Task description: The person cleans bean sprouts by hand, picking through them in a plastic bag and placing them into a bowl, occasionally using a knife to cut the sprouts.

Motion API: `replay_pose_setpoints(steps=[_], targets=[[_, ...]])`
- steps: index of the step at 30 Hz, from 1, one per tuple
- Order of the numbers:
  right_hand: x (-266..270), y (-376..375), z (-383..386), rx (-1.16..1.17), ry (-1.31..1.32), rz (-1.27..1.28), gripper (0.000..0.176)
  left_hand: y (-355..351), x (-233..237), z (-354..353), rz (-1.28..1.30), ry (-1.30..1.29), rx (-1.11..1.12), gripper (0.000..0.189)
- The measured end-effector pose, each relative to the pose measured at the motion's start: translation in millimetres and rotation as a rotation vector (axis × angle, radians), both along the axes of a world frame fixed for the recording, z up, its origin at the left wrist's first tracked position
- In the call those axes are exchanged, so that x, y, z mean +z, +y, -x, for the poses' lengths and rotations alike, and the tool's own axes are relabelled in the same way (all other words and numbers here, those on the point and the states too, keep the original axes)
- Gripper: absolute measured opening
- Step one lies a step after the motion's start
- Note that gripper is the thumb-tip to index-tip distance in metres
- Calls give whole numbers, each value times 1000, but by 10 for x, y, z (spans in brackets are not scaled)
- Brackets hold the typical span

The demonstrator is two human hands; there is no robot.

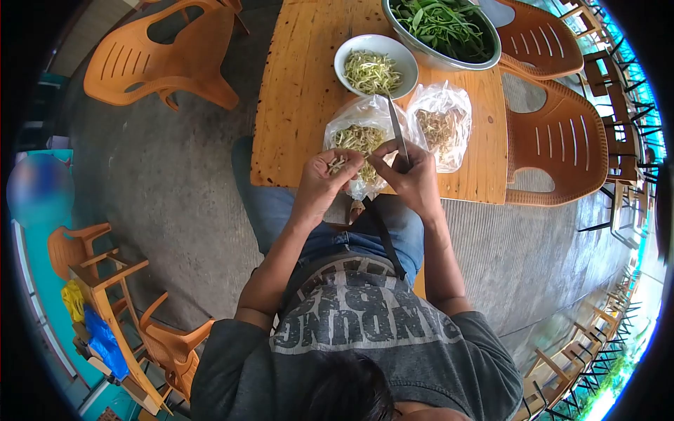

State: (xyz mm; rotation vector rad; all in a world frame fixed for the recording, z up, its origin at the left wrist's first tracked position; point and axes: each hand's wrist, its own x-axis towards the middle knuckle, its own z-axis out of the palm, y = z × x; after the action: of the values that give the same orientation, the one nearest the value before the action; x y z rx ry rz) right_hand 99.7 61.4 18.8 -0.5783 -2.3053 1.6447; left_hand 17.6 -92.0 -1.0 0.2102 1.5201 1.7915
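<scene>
My left hand (319, 184) is curled around a small bunch of bean sprouts (338, 165), its thumb and fingertips close to my right hand's. With the fingers of my right hand (417, 184) I grip a knife (396, 125), its blade pointing away from me, while thumb and forefinger pinch near the sprouts. Just beyond my hands lies an open clear plastic bag (377, 105) of bean sprouts, partly covered by them. To its right, a second clear bag (460, 144) contains brownish trimmings. A white bowl (342, 74) of pale sprouts stands behind the first bag.
A metal basin (449, 62) of green leaves stands at the far right of the wooden table (291, 112). Orange chairs (565, 140) line the table's right side, and another orange chair (189, 59) is to the left. My legs are under the near edge.
</scene>
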Motion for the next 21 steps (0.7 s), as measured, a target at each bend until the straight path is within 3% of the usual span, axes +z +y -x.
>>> replay_pose_setpoints(steps=[8, 14, 18, 21], targets=[[30, -22, -96, -45, 48, 117, 7, 183, -61, -61, -112, -64, 48, 13], [-125, 43, -207, -60, 122, 242, 24, 281, -76, -79, -130, -96, 71, 11], [-41, 172, -369, -59, 89, 469, 40, 373, -55, -10, -125, -96, -44, 7], [-23, 179, -405, 29, 125, 397, 41, 473, 15, 5, -103, -86, -116, 6]])
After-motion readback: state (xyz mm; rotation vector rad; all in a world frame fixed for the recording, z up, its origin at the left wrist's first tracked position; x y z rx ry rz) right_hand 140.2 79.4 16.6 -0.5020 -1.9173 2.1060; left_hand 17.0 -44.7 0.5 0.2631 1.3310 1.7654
